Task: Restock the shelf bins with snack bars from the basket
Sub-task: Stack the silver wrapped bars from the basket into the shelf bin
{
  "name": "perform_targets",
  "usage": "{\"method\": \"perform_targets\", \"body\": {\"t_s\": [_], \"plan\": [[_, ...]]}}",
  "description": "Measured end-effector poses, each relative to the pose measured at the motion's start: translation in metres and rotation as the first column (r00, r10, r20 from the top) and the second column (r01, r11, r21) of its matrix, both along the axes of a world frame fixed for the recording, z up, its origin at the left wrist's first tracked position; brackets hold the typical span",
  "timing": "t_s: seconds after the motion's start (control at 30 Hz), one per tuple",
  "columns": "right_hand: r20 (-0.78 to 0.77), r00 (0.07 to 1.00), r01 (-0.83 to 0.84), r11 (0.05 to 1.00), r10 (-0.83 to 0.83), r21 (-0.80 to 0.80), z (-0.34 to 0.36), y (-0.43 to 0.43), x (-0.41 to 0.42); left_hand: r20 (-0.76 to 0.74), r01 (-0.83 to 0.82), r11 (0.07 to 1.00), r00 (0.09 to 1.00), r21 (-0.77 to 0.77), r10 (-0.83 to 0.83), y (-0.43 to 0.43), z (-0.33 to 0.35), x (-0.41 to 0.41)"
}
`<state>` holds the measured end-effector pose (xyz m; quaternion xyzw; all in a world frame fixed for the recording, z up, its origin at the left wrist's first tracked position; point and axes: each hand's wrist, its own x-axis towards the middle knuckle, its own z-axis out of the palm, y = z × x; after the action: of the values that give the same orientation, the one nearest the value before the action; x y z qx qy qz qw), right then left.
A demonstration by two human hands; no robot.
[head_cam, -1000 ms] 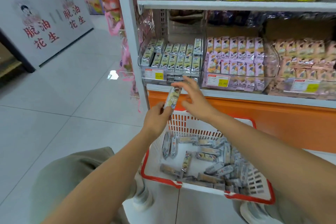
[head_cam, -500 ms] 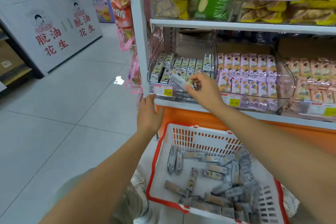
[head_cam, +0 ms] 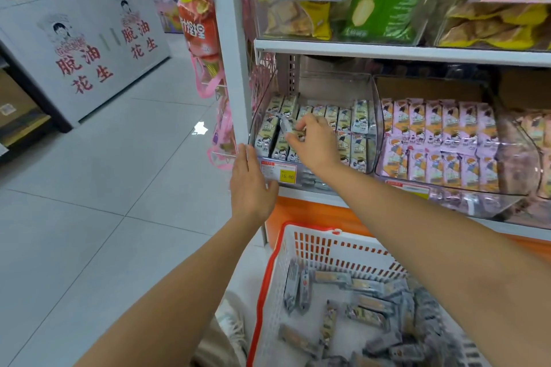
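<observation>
right hand pinches bar, tilted, above left rows in bin. left hand flat, fingers straight, at bin's front-left corner, grasping nothing. suggest: turn bar upright, slot into gap, steady bin, don't topple rows. more bars in basket below bin.

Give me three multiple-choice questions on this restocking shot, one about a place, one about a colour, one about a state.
1. Where is the right hand? A) on the floor B) over the leftmost clear bin C) on the top shelf
2. What colour rims the basket? A) blue B) red C) green
3. The left hand is: A) gripping a bag B) fisted C) open
Answers: 1 B, it pinches a snack bar over that bin. 2 B, red rim, white mesh. 3 C, fingers straight at the bin's front.
</observation>
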<state>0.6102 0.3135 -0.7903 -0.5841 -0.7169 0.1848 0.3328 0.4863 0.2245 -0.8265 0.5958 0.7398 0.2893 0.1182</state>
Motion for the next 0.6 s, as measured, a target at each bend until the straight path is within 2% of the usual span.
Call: {"method": "perform_targets", "body": {"t_s": [0.13,0.4,0.47,0.6], "plan": [[-0.021,0.988,-0.153,0.986,0.152,-0.069,-0.002,0.002,-0.006,0.009,0.015,0.999,1.000,0.031,-0.015,0.002,-0.009,0.000],[0.140,0.924,-0.345,0.933,0.357,-0.104,-0.011,-0.007,0.006,-0.004,0.030,0.998,1.000,0.059,-0.030,0.000,-0.011,0.000],[0.146,0.926,-0.344,0.937,0.349,-0.059,-0.015,-0.011,0.010,-0.021,0.035,0.998,0.999,0.054,-0.034,-0.004,-0.010,-0.001],[0.042,0.944,-0.330,0.929,0.328,0.168,-0.019,-0.033,0.026,-0.048,-0.007,0.998,0.999,0.070,0.010,-0.023,-0.018,0.004]]}}
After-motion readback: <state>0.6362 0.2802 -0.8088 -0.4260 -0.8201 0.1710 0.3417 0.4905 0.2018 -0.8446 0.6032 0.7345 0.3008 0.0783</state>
